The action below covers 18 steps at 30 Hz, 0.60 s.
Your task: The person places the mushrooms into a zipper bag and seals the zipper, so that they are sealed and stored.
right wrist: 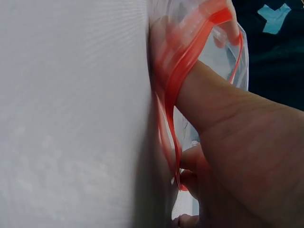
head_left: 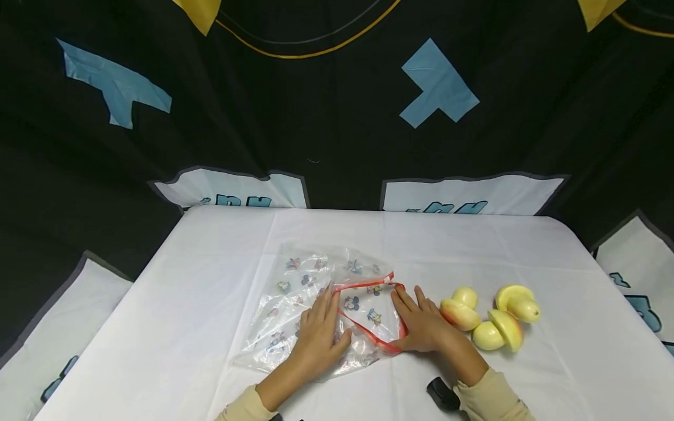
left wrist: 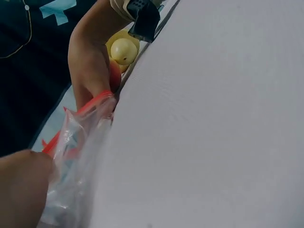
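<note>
**Inspector:** State the bag's position.

**Assistant:** The clear printed bag (head_left: 316, 304) lies flat on the white tablecloth (head_left: 174, 304), near the person's edge. Its red zip rim (head_left: 368, 316) stands open in a loop between the two hands.

**Inspector:** Grip condition?

**Assistant:** The left hand (head_left: 318, 339) rests on the bag's film with fingers fairly straight, fingertips at the rim's left side. The right hand (head_left: 423, 324) pinches the rim at its right corner; the right wrist view shows the thumb (right wrist: 204, 90) pushed through the red loop, fingers curled beneath.

**Inspector:** Surroundings, obstructions?

**Assistant:** Just right of the right hand sits a cluster of yellow-red fruit pieces (head_left: 489, 318), the closest touching or nearly touching the wrist; I cannot tell which. A black wrist strap (head_left: 442, 393) sits by the right cuff. Nothing lies between the hands except the bag itself. Dark patterned cloth (head_left: 337, 117) hangs behind the table.
</note>
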Available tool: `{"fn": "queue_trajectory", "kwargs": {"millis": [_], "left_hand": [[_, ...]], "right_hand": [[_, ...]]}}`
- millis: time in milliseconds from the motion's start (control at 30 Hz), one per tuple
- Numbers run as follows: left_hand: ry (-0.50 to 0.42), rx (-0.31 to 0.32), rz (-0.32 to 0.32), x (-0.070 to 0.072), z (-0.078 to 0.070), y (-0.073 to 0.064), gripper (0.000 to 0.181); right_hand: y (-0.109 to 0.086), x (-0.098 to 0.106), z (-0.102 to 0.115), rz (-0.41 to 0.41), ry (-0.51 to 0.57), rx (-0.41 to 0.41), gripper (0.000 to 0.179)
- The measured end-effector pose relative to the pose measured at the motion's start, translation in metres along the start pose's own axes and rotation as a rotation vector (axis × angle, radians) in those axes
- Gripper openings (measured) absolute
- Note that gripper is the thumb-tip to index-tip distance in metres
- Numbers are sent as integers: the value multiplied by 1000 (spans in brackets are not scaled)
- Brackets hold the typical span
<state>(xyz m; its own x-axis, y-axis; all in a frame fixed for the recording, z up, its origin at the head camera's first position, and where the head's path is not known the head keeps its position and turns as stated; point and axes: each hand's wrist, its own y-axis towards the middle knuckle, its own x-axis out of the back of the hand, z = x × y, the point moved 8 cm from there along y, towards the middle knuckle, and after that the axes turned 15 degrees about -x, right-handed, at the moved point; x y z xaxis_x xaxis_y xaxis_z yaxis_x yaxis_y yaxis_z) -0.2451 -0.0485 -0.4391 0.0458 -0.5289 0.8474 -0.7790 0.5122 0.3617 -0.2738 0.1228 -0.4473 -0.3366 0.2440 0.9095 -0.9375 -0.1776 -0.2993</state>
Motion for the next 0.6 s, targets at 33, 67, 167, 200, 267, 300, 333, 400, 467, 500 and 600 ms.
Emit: {"fn": "queue_trajectory", "kwargs": {"millis": [33, 67, 167, 200, 267, 300, 333, 400, 467, 500, 600], "left_hand": [[-16, -5, -11, -1, 0, 0, 74], [-36, -4, -22, -2, 1, -1, 74], [-92, 18, -30, -4, 5, -3, 74], [-106, 29, -30, -4, 6, -4, 74], [-119, 47, -27, -3, 9, -5, 74], [-119, 50, -27, -2, 9, -5, 74], [-121, 55, -25, -2, 10, -5, 74], [-122, 57, -24, -1, 11, -4, 74], [-124, 55, -22, -3, 11, -2, 74], [-125, 55, -19, -5, 10, -1, 75], [-122, 52, -8, -10, 9, 1, 76]], "right_hand": [[1, 0, 0, -4, 3, 0, 96], [1, 1, 0, -6, 8, 3, 96], [2, 1, 2, -13, 23, 18, 96], [3, 1, 3, -17, 26, 22, 96], [5, 1, 6, -24, 25, 33, 96], [5, 1, 8, -28, 26, 36, 96], [6, 1, 9, -33, 26, 37, 96], [6, 2, 9, -39, 20, 34, 96], [5, 2, 7, -39, 19, 35, 95], [4, 3, 7, -39, 22, 37, 95], [0, 6, 5, -54, 26, 50, 91]]}}
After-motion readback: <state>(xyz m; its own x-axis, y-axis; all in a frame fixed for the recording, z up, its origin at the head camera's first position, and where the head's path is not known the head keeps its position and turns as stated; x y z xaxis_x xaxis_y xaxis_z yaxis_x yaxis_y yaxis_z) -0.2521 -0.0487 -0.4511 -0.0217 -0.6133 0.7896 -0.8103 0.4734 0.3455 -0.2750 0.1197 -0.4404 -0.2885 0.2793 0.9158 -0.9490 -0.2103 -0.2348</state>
